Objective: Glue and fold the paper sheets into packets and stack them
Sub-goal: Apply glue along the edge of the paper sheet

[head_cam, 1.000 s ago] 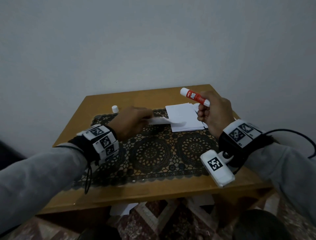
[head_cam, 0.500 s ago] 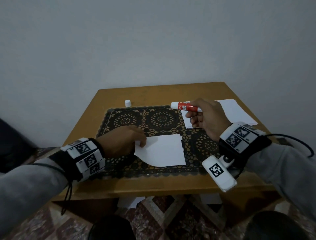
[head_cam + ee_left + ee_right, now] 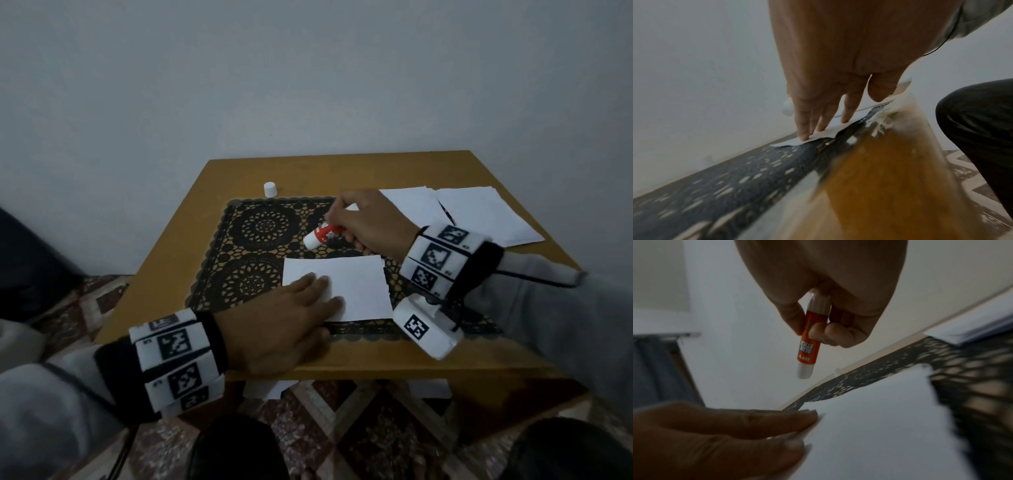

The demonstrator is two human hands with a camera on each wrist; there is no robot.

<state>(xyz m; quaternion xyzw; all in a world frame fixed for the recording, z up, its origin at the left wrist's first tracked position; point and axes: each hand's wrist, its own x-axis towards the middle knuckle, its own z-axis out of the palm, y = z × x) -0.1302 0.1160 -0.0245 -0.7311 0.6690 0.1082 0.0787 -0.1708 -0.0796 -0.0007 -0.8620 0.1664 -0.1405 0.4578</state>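
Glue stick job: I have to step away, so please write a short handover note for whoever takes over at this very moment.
Left hand: flat, fingers pressing the near-left part of the single sheet on the lace mat.
Right hand: grips the glue stick, cap off, tip pointing down-left above the mat, just beyond the sheet, not touching it.
The cap stands on the table at the far left; the paper pile lies far right.
Done: one sheet laid out and held.
Left: glue it, fold it, stack it, then the rest. No finished packets in view.
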